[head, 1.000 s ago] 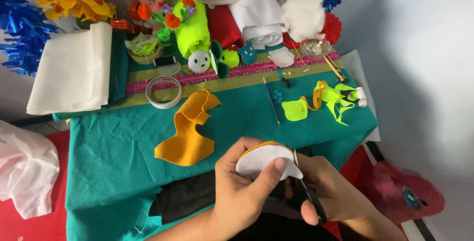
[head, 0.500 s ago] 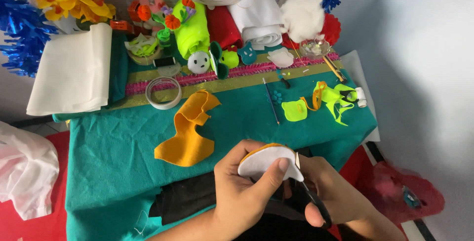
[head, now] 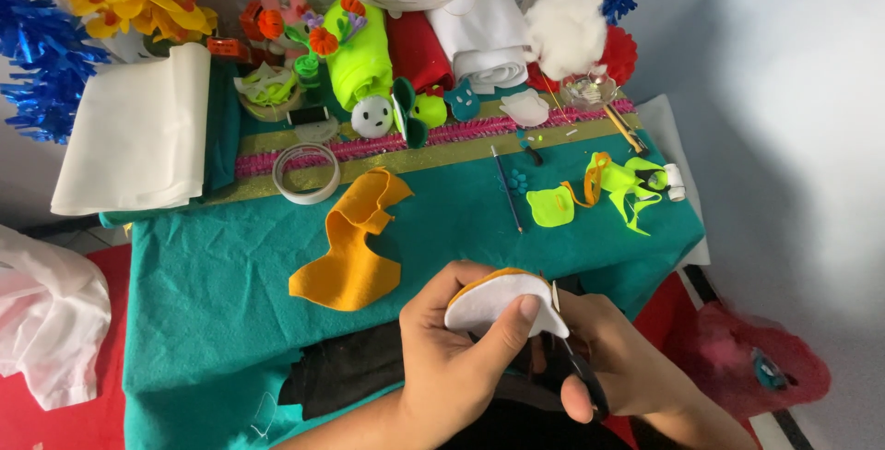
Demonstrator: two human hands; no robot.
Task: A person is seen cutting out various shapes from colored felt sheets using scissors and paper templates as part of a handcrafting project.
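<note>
On the tabletop covered in teal felt [head: 212,293], going left to right, lie one rolled sheet of white felt [head: 138,132], one ring of white tape [head: 307,173], one curled scrap of orange felt [head: 353,242], one thin blue pen [head: 505,187], and one small neon-yellow felt cut-out [head: 551,207] beside a tangle of neon-yellow and orange strips [head: 622,183]. One pink-and-gold trim band [head: 442,141] runs across the back. A crumpled white cloth [head: 41,316] sits off the left edge.

Near the front edge, two hands work close together. The left hand [head: 452,367] has its grip closed on one rounded piece of white felt backed with orange felt [head: 502,305]: the thumb presses on the white face near its right end, the fingers curl behind the orange side. The piece is held above the front edge of the tabletop, just right of centre, clear of the cloth. Its long axis runs roughly left to right, the white face turned up toward the camera, the curved edge uppermost, and its narrower tip pointing right and slightly down.

The right hand [head: 627,372] has its grip closed around one pair of black-handled scissors [head: 576,367], fingers through the handles. The blades point up and away toward the right end of the felt piece, touching it there; how far they are parted I cannot tell.
</note>
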